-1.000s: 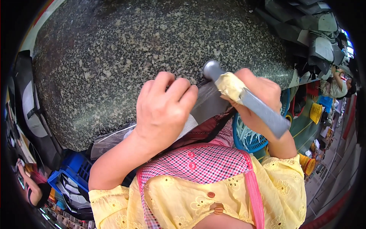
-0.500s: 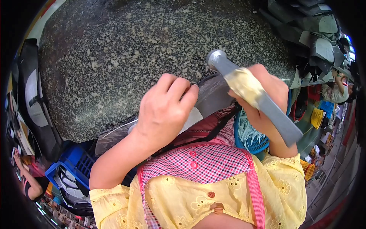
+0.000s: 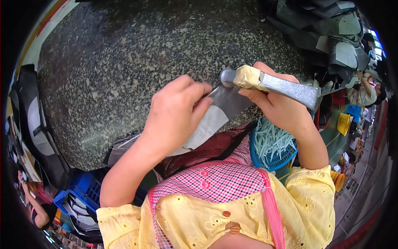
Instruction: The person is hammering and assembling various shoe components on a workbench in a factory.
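My left hand (image 3: 174, 112) pinches the upper edge of a dark, flexible flat piece (image 3: 238, 101) with a light grey patch (image 3: 209, 122). The piece lies along the near edge of a speckled stone slab (image 3: 137, 62), its patched part hanging toward my apron. My right hand (image 3: 286, 103) is closed around a metal hammer (image 3: 290, 88) wrapped in cream tape at its middle. The hammer's round face is right at the piece's upper edge, just right of my left fingertips. Whether it touches the piece, I cannot tell.
A blue basket of pale thin strips (image 3: 273, 143) stands below my right forearm. Dark pieces with grey patches are heaped at the far right (image 3: 346, 54) and stacked at the left (image 3: 35, 112). A blue crate (image 3: 85, 186) sits lower left. Other people work at both sides.
The hammer has come down and turned flatter, its round face moving nearer my left fingertips. The piece's grey patch shows more fully now. My left hand keeps its pinch.
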Available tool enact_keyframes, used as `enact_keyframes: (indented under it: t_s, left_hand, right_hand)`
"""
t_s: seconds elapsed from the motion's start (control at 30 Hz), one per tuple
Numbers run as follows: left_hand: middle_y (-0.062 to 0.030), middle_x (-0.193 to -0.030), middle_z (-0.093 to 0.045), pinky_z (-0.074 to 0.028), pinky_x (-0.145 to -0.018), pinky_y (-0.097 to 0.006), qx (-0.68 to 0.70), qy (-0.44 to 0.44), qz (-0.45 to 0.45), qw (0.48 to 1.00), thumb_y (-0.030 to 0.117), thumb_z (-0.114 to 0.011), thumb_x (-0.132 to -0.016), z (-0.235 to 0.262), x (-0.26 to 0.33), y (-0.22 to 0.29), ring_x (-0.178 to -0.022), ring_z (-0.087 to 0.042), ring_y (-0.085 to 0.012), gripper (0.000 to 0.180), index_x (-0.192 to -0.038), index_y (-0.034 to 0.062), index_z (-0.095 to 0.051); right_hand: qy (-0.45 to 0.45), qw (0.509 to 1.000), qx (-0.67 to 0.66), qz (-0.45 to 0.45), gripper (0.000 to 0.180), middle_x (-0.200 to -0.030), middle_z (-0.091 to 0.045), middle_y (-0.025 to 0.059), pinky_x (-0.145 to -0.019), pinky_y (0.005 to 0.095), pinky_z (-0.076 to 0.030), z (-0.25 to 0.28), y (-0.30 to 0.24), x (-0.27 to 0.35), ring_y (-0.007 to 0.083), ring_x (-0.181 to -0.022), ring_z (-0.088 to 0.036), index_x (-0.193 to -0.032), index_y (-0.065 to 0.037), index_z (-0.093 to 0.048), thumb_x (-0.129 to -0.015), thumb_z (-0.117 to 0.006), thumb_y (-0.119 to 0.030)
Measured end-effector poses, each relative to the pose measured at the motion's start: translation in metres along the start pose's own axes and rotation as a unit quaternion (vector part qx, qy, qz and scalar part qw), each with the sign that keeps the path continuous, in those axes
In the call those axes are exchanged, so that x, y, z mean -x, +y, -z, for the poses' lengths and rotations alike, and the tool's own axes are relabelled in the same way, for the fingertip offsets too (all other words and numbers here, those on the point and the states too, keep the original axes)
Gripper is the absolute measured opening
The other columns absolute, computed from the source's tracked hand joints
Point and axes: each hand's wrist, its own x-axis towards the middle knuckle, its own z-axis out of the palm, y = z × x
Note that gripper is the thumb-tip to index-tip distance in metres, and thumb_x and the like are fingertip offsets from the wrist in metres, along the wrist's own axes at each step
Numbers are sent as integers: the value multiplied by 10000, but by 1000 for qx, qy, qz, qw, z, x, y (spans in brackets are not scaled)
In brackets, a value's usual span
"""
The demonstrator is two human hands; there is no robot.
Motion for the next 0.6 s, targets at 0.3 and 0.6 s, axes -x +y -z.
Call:
enact_keyframes:
  t_s: [0.3, 0.6]
  left_hand:
    - [-82, -791, -543, -481, -590, -344, -112, -28, -96, 989, -14, -676, -682, 3, 2, 9, -707, -566, -248, 268, -948, 15, -661]
    - [-74, -832, -572, -479, -576, -311, -106, 3, -111, 988, -33, -681, -667, 10, 21, -3, -692, -559, -227, 307, -971, 8, -670]
  right_hand:
    - [-89, 994, 21, 58, 243, -665, -587, 137, -509, 375, -459, 12, -15, 2, 338, -612, -621, -889, -92, -572, -774, -765, -183]
    - [-8, 996, 42, 82, 257, -660, -598, 93, -489, 369, -460, 11, -15, -1, 298, -580, -625, -849, -79, -540, -767, -735, -226]
